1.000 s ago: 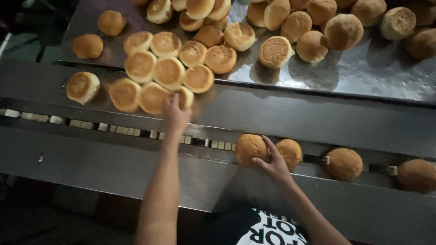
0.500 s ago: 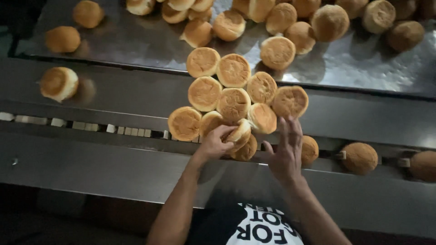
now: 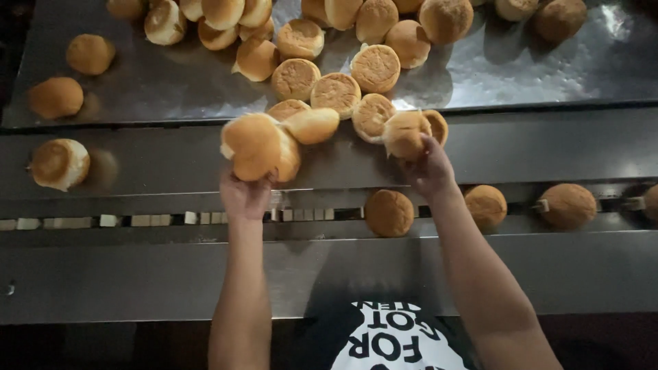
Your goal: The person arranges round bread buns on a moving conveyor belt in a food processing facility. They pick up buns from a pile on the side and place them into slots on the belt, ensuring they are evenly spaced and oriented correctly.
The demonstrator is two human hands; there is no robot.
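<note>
My left hand [image 3: 245, 195] grips a pair of golden buns [image 3: 257, 145] lifted above the steel ledge. My right hand [image 3: 430, 168] is closed on another bun [image 3: 404, 133] at the edge of a cluster of round buns [image 3: 336, 92], several of them lying bottom up. Below my hands, three buns [image 3: 388, 212] [image 3: 485, 205] [image 3: 567, 204] sit in a row on the narrow conveyor channel [image 3: 137, 220] with white links.
A wide steel tray [image 3: 534, 68] at the back carries several more buns [image 3: 445, 17] along its far side. Single buns lie at the left [image 3: 60, 163] [image 3: 55, 97] [image 3: 90, 53]. A steel front rail [image 3: 137, 281] runs across near my body.
The cluster of buns has been pulled toward me and to the right. My left hand has lifted buns up; my right hand has moved off the conveyor and closed on a bun.
</note>
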